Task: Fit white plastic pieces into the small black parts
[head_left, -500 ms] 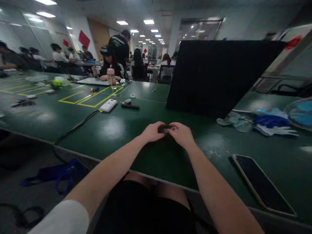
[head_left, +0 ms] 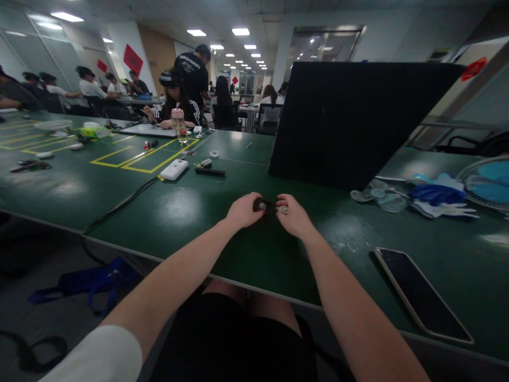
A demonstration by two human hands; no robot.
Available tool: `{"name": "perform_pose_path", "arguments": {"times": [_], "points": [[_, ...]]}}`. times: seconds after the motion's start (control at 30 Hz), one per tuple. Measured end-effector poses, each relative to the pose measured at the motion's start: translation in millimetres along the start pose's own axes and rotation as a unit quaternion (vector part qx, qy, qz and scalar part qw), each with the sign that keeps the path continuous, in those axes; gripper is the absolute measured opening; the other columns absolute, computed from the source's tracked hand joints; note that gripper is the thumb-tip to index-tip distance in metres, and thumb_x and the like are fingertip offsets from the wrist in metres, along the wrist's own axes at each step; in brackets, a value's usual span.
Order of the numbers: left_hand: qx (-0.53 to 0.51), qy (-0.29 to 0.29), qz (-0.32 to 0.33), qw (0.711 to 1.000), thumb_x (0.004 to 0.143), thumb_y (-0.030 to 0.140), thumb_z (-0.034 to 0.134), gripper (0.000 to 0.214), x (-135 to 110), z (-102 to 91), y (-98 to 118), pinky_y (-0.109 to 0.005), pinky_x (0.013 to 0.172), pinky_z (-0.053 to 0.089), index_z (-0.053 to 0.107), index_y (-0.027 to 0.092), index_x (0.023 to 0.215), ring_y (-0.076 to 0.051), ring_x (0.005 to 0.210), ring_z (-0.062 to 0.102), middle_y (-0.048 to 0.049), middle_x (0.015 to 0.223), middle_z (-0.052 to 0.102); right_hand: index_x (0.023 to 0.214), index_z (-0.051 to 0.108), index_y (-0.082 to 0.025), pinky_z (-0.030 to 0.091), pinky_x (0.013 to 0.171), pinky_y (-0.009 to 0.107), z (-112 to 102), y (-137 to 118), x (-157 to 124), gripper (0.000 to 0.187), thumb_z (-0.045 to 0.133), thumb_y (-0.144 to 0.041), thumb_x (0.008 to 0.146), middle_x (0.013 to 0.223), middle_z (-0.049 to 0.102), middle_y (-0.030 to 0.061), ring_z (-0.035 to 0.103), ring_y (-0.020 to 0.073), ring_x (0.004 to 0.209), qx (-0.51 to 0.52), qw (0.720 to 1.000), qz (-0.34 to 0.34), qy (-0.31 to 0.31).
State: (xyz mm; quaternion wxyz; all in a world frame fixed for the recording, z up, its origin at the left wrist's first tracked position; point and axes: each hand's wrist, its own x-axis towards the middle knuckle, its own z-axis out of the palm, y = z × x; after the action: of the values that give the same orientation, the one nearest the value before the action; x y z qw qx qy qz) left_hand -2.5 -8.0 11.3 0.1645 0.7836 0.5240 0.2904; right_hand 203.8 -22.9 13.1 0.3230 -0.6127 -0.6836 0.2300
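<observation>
Just above the green table (head_left: 167, 212), my left hand (head_left: 242, 211) is closed on a small dark rounded part (head_left: 260, 203) with a pale grey round centre. Its exact kind is too small to make out. To the right, my right hand (head_left: 293, 216) pinches a small whitish piece (head_left: 283, 209) between thumb and fingers. A narrow gap separates the two hands, and the two pieces are apart. The undersides of both pieces are hidden.
A large black panel (head_left: 345, 122) stands beyond my hands. A phone (head_left: 421, 292) lies at right, near gloves (head_left: 441, 196) and a fan (head_left: 487, 183). Further left are a white power bank-like box (head_left: 174, 170), a dark bar (head_left: 210, 172) and a bottle (head_left: 178, 126). A person (head_left: 175, 101) sits across.
My hands have drawn apart. The whitish piece in my right hand now shows away from the dark part, whose pale centre is more exposed. The whole view has shifted slightly.
</observation>
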Motion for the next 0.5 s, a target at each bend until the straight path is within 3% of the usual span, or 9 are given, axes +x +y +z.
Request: {"name": "perform_pose_path", "arguments": {"times": [0.27,0.5], "points": [[-0.004,-0.031,0.001,0.999,0.086,0.036,0.069,0.047,-1.5,-3.0,4.0,-0.036,0.091,0.053,0.056,0.026,0.130,-0.024,0.108,0.068,-0.0056,0.119,0.071,0.136,0.054,-0.026,0.054,0.100,0.038,-3.5,-7.5,-2.4,0.064,0.057,-0.002,0.077,0.142,0.058,0.0070,0.060,0.0245,0.127,0.042,0.999,0.002,-0.022],[-0.009,-0.029,0.008,1.000,0.086,0.038,0.069,0.045,-2.6,-3.2,5.5,-0.035,0.092,0.053,0.058,0.025,0.128,-0.024,0.106,0.069,-0.0059,0.116,0.072,0.137,0.056,-0.024,0.058,0.086,0.035,1.2,-6.7,-2.3,0.049,0.066,-0.025,0.089,0.128,0.069,0.0081,0.070,0.0227,0.104,0.021,1.000,0.002,-0.007]]}}
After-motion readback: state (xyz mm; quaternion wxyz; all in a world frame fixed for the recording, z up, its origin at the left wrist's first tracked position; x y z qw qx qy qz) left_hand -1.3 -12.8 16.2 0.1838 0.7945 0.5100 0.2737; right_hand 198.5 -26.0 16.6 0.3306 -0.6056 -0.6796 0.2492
